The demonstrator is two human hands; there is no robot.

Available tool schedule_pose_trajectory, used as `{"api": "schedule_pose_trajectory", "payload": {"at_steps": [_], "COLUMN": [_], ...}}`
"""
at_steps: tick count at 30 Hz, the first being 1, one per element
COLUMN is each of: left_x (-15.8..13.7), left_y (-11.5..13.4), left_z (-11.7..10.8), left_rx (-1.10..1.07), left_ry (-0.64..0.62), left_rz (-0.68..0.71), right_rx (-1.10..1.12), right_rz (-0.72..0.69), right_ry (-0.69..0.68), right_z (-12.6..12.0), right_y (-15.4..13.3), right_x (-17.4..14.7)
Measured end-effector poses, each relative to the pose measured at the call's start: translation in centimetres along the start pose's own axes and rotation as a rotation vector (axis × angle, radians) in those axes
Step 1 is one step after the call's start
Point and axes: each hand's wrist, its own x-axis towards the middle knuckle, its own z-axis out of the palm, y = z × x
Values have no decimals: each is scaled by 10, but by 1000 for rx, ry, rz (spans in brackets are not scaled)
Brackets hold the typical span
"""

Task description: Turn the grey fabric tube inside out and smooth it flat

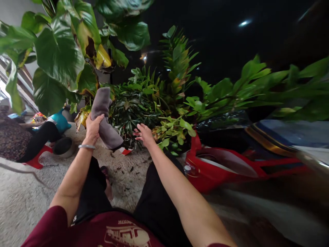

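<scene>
Many leafy plants point(138, 107) crowd the grey cloth point(110, 133), a red container point(204, 176) nearby.

Left hand point(93, 126), closed in a grip, thumb point(100, 118) laid across, left forearm point(70, 185) trailing behind it; right hand point(146, 136), loosely open, fingers point(140, 127) slightly bent and parted, pointing toward the left thumb but well apart, right forearm point(177, 185) stretched out behind them.

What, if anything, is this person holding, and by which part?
The left hand holds a grey cloth near its middle, leaving both ends free. The right hand, open near the plants, appears empty.
</scene>
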Motion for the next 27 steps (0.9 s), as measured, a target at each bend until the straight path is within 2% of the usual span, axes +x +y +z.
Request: {"api": "schedule_pose_trajectory", "payload": {"at_steps": [2,3,5,8,10,12,16,17,19,21,24,26,27], "left_x": [14,13,-4,-45,-59,-50,5,15,17,-3,-47,-62,-61], "left_y": [2,-2,-16,-36,-35,-22,10,12,4,-13,-34,-32,-26], "left_z": [5,6,5,-3,-6,-3,20,25,30,26,8,-1,-2], "left_rx": [79,108,139,127,87,53,88,104,129,153,176,167,156], "left_ry": [16,9,-60,-212,-238,-186,-17,0,-30,-125,-271,-300,-287], "left_rz": [91,90,-13,-230,-272,-189,94,112,64,-45,-194,-216,-183], "right_rx": [153,193,219,212,206,199,242,259,276,269,253,246,241], "right_rz": [77,86,83,88,84,76,59,57,60,70,84,81,74], "right_ry": [-125,-158,-182,-207,-245,-287,-296,-286,-258,-215,-166,-165,-169], "right_z": [2,2,2,1,-1,-2,-2,-2,-2,-2,-7,-11,-13], "right_y": [5,7,10,15,18,19,18,17,15,14,14,15,15], "right_x": [2,2,-1,-5,-7,-10,-12,-13,-13,-13,-13,-12,-11]}}
